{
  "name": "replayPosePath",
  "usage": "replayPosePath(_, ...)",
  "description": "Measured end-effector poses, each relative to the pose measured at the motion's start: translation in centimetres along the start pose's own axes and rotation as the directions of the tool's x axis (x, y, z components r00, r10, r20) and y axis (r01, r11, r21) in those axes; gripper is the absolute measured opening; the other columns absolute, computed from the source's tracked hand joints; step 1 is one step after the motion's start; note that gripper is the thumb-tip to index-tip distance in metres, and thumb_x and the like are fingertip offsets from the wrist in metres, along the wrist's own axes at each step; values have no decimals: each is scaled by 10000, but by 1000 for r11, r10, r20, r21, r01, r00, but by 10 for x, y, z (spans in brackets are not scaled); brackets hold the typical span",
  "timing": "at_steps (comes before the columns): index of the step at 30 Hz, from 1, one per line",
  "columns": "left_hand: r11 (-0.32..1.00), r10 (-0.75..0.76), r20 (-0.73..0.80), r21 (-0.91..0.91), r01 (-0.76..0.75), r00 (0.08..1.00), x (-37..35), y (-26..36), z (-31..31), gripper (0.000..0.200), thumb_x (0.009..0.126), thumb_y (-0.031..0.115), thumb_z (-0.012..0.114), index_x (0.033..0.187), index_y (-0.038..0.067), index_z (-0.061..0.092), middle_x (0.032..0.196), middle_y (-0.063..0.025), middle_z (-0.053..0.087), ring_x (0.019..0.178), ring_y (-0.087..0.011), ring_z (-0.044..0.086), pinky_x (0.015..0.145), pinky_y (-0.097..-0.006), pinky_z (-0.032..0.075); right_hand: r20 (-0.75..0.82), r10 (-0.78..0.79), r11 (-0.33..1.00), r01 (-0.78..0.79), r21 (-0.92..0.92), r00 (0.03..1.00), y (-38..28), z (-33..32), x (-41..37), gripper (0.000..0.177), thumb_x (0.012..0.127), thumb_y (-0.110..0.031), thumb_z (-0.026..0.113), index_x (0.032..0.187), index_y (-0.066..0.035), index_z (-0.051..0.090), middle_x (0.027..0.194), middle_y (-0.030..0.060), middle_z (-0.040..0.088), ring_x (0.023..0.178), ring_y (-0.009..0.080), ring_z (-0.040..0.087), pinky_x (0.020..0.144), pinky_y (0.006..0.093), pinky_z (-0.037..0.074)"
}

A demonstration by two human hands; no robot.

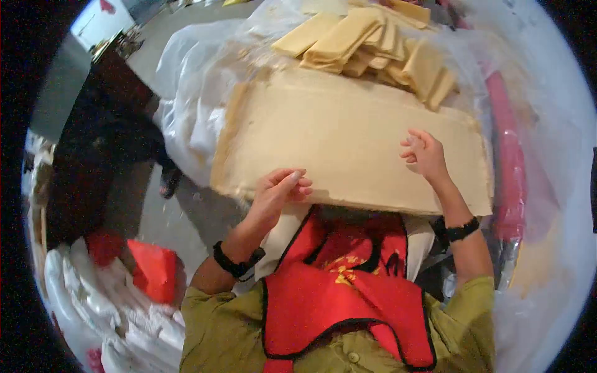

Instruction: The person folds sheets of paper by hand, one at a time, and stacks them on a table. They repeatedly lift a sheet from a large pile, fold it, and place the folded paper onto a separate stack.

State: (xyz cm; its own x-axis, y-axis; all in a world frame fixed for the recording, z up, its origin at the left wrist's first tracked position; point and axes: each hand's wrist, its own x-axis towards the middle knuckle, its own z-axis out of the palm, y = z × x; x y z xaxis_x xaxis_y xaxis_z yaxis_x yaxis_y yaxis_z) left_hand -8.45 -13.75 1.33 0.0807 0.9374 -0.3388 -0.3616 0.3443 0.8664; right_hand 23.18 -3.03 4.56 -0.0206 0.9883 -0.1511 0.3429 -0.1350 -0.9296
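Observation:
A wide cream-coloured board or slab (348, 137) with rough edges lies in front of me, its near edge close to my lap. My left hand (281, 191) is over its near left edge, thumb and fingers pressed together. Whether anything thin is between them I cannot make out. Above the right part of the slab is my right hand (428, 155), its fingers loosely bent and apart, with nothing visible in them. Along the slab's far edge lies a loose pile of flat yellowish rectangular pieces (348, 40), overlapping at different angles.
Clear plastic sheeting (193, 81) drapes around the work surface. A pink plastic-wrapped roll (511, 168) lies along the right side. At lower left are white sacks (118, 311) and a red piece (154, 270). A person in dark clothing (106, 137) is at the left.

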Motion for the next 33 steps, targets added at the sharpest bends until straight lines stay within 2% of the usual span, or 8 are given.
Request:
replayPosePath(3, 996, -37, -75, -86, 30, 996, -24, -20, -23, 240, 866, 186, 511, 1008, -6, 541, 884, -104, 612, 744, -171, 604, 659, -275, 481, 128, -466, 819, 481, -311, 876, 42, 24, -13, 277, 817, -159, 542, 1056, -20, 530, 868, 118, 605, 707, 208, 614, 593, 315, 483)
replayPosePath(6, 974, 44, -231, -207, -94, 972, -41, -32, -35, 218, 865, 138, 504, 1029, -2, 530, 872, -96, 616, 734, -159, 602, 647, -271, 490, 252, -559, 615, 599, -512, 790, 5, 46, -41, 229, 797, -145, 543, 991, -24, 553, 879, 136, 591, 759, 268, 598, 657, 335, 479)
replayPosePath(12, 929, 114, -316, -302, -214, 942, -48, -32, -46, 280, 871, 130, 482, 1102, -27, 464, 974, -128, 586, 790, -197, 598, 679, -309, 489, 347, -566, 504, 647, -571, 748, -1, 66, -51, 234, 782, -167, 542, 975, -35, 556, 933, 149, 573, 875, 315, 550, 755, 365, 454)
replayPosePath(15, 927, 68, -326, -328, -181, 943, -48, -25, -44, 285, 857, 156, 511, 1080, -17, 477, 938, -117, 588, 713, -179, 579, 645, -295, 479, 313, -656, 458, 692, -558, 687, 8, 68, -49, 205, 764, -128, 571, 938, -19, 561, 866, 125, 570, 764, 258, 566, 684, 319, 462)
replayPosePath(17, 930, 39, -307, -337, -147, 951, -48, -22, -47, 283, 844, 174, 535, 1054, -10, 489, 909, -105, 586, 656, -158, 554, 615, -279, 469, 315, -645, 485, 691, -537, 697, 8, 67, -50, 211, 759, -126, 575, 940, -19, 559, 882, 126, 570, 770, 261, 565, 696, 322, 462)
replayPosePath(20, 906, 39, -422, -366, -210, 906, -50, -20, -43, 266, 822, 186, 567, 1005, 3, 506, 878, -89, 579, 603, -132, 514, 580, -260, 451, 313, -644, 487, 690, -535, 698, 8, 67, -53, 212, 754, -120, 578, 939, -18, 558, 892, 128, 572, 775, 264, 563, 706, 325, 463)
replayPosePath(26, 873, 12, -328, -457, -170, 944, -37, -22, -47, 229, 816, 170, 573, 978, 21, 512, 878, -90, 573, 609, -128, 515, 556, -256, 455, 318, -664, 465, 707, -533, 677, 9, 68, -53, 211, 758, -139, 570, 926, -11, 558, 915, 148, 575, 831, 301, 555, 745, 361, 453)
replayPosePath(33, 892, 8, -386, -414, -181, 922, -49, -27, -37, 210, 825, 178, 558, 976, 38, 518, 901, -82, 574, 637, -126, 534, 583, -266, 474, 289, -640, 525, 680, -512, 711, 17, 67, -56, 218, 757, -157, 571, 933, -27, 555, 934, 150, 574, 869, 321, 545, 774, 382, 441)
